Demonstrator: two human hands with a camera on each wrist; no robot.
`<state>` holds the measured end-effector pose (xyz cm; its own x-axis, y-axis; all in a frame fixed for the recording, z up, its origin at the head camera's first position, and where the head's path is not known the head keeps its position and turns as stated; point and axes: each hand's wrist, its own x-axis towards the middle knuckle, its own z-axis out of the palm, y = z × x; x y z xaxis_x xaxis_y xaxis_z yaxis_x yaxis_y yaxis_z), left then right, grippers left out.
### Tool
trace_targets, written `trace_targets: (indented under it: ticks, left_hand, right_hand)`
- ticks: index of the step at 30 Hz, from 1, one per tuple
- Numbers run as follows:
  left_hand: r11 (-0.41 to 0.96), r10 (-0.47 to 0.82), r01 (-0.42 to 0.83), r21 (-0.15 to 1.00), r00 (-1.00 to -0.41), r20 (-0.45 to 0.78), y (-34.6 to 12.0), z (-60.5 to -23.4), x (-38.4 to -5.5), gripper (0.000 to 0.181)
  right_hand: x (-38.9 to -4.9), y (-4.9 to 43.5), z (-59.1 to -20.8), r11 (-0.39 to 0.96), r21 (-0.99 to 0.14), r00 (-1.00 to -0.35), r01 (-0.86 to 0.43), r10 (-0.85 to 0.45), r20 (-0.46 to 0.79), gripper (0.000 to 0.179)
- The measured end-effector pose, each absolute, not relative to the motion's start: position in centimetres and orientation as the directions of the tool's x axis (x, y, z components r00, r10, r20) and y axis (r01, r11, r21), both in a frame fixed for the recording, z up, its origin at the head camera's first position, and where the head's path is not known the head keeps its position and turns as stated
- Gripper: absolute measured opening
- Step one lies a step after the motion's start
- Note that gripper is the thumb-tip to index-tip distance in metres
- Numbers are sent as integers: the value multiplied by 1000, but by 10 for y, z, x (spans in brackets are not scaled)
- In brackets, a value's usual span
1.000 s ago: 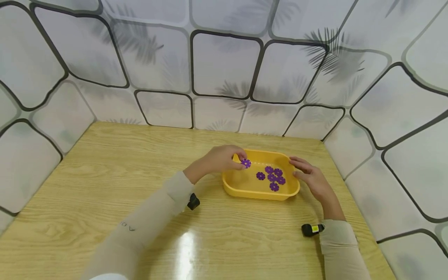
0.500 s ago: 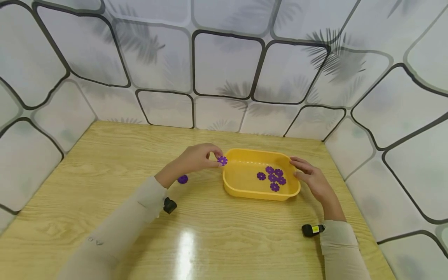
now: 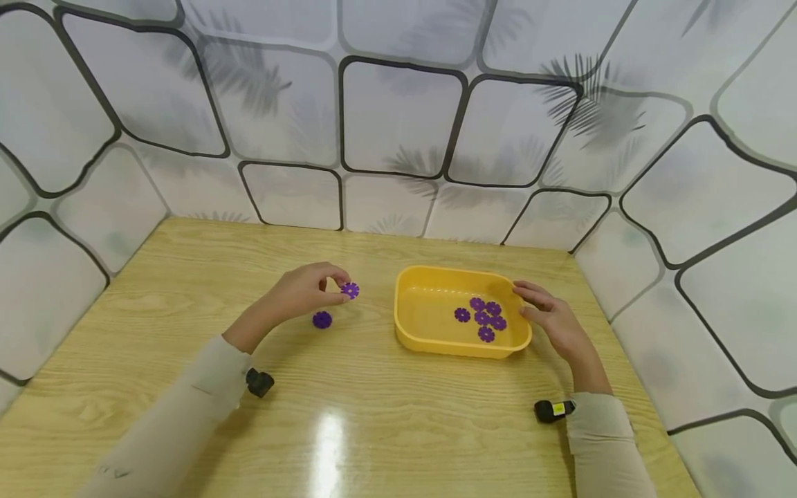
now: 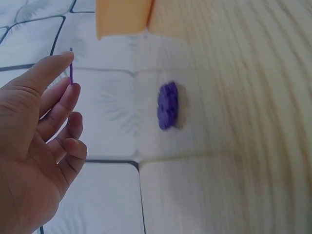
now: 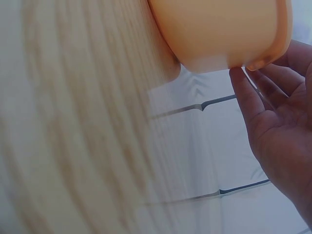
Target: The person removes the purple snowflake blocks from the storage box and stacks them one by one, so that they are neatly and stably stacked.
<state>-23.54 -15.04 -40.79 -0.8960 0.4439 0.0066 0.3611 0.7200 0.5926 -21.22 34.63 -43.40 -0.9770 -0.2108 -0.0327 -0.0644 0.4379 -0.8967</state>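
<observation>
Head view: a small purple flower piece is up off the table, to the left of the yellow tray and apart from it. The left hand pinches it between thumb and finger. In the left wrist view I see it from the side, thin as a line. It is round, so it has no long way. The tray does, and that runs left to right.

Also left of the tray, a purple clump sits on the table, a bit farther from the tray than the pinched piece. What matters most to me: the clump lies just beside the left hand, on the person's side of it, and the tray is off to the right of both. The right hand is well apart from the clump, at the tray's right end. Its fingers touch the tray there, but I can't tell if they squeeze or only rest.

Inside the tray, toward its right end, I count six purple flowers. One sits a little left of the rest. The wood table spreads around the tray, and a wall with leaf pictures stands behind it.
</observation>
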Motion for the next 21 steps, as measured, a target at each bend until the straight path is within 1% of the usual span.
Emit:
trace_targets:
  ticks: [4, 11, 18, 21]
  left_hand:
    - [743, 439, 350, 571, -898, -20, -165, -416, -232, 34]
    - [793, 442, 331, 511, -890, -109, -180, -427, -226, 34]
    - [815, 463, 374, 442, -879, -111, -187, -436, -225, 30]
    - [818, 469, 379, 432, -875, -119, -188, -440, -225, 30]
  right_hand:
    - [-213, 347, -435, 435, -898, -977, -63, -211, -33, 51]
    - [-213, 347, -435, 439, -897, -977, -60, -210, -37, 51]
    - [-213, 347, -436, 434, -899, -977, -61, -210, -35, 51]
    - [-213, 347, -436, 434, -899, -977, -63, -212, -34, 51]
